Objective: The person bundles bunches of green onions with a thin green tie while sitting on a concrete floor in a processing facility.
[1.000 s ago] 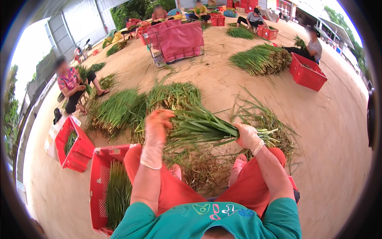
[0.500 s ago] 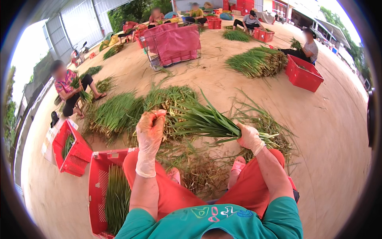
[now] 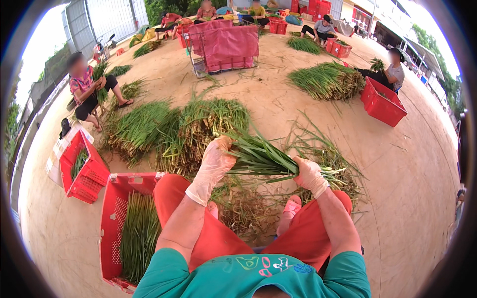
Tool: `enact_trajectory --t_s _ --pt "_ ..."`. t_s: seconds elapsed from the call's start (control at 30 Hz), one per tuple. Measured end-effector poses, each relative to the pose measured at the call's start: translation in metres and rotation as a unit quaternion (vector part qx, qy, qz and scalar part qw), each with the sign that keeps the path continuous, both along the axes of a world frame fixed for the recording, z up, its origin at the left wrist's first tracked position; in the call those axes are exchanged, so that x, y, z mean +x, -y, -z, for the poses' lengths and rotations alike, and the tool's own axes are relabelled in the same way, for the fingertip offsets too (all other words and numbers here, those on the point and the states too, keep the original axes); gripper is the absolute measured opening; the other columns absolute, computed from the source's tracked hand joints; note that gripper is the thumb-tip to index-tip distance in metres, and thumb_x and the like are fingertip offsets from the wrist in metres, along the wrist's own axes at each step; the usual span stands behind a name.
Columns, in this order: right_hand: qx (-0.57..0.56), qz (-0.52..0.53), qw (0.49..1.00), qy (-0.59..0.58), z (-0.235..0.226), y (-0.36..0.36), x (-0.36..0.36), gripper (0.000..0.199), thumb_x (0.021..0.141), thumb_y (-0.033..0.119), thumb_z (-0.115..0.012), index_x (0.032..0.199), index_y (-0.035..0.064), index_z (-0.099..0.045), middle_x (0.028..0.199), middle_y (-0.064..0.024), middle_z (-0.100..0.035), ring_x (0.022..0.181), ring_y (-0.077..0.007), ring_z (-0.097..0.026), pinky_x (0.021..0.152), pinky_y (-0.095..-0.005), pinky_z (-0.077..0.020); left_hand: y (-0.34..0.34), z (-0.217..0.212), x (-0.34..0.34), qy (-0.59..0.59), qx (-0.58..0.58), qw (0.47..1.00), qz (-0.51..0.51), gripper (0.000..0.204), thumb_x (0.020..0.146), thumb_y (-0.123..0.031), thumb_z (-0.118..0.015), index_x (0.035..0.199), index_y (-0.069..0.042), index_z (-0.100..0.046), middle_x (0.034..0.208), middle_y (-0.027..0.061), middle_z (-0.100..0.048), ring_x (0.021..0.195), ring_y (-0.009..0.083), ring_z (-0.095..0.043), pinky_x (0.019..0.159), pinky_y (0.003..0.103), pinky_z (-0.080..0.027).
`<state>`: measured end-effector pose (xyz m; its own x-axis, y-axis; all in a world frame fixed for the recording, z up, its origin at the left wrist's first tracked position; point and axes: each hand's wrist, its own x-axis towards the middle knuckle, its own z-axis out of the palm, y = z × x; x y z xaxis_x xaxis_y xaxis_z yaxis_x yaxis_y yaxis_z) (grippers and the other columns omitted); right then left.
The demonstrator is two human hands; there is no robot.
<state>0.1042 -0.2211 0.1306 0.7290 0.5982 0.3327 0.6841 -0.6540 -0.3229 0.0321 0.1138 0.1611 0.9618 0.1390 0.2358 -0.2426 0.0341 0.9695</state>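
Observation:
A bunch of garlic chives (image 3: 266, 159), with long flat green leaves and pale stems, lies sideways between my hands. My right hand (image 3: 309, 175), in a thin whitish glove, is closed around it near the pale stem ends, which stick out to the right. My left hand (image 3: 217, 156), gloved too and stained orange-brown at the fingers, is closed at the leafy end; its fingertips are partly hidden. Beyond my hands lie big heaps of chives (image 3: 213, 124) with brownish root ends facing me. Loose stalks and dry trimmings (image 3: 248, 211) cover the ground between my feet.
At my left stands a red crate (image 3: 112, 233) holding aligned chives, with another red crate (image 3: 92, 174) beyond it. A frame with dark red cloth (image 3: 231, 49) stands ahead. Another chive heap (image 3: 328, 79) and red crate (image 3: 382, 102) lie to the right. Several people sit around.
My left hand has moved right and down from the air to the leafy end of the bunch. My right hand keeps its hold. The view has shifted slightly.

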Motion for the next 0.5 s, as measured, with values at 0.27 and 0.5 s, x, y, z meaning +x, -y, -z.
enact_trajectory --t_s 0.27,0.5 --pt "-0.027 0.055 0.998 -0.001 0.005 0.012 0.007 0.03 0.076 0.012 -0.067 0.106 0.0068 -0.064 0.085 -0.0178 -0.069 0.083 -0.0367 -0.068 0.072 -0.046 -0.0533 0.044 -0.075 -0.034 -0.146 -0.16 0.976 -0.031 0.005 0.091 -0.007 -0.065 0.089 -0.003 -0.065 0.08 0.002 -0.063 0.068 0.0122 -0.057 0.062 0.029 -0.048" --pt "-0.082 0.095 0.99 -0.069 -0.009 0.003 0.008 0.034 0.077 0.013 -0.065 0.111 0.0074 -0.063 0.092 -0.018 -0.07 0.09 -0.0359 -0.069 0.076 -0.045 -0.0545 0.025 -0.096 -0.052 -0.03 -0.104 0.993 0.055 0.014 0.091 -0.009 -0.067 0.079 -0.002 -0.063 0.08 0.0069 -0.064 0.069 0.0115 -0.058 0.059 0.028 -0.048"
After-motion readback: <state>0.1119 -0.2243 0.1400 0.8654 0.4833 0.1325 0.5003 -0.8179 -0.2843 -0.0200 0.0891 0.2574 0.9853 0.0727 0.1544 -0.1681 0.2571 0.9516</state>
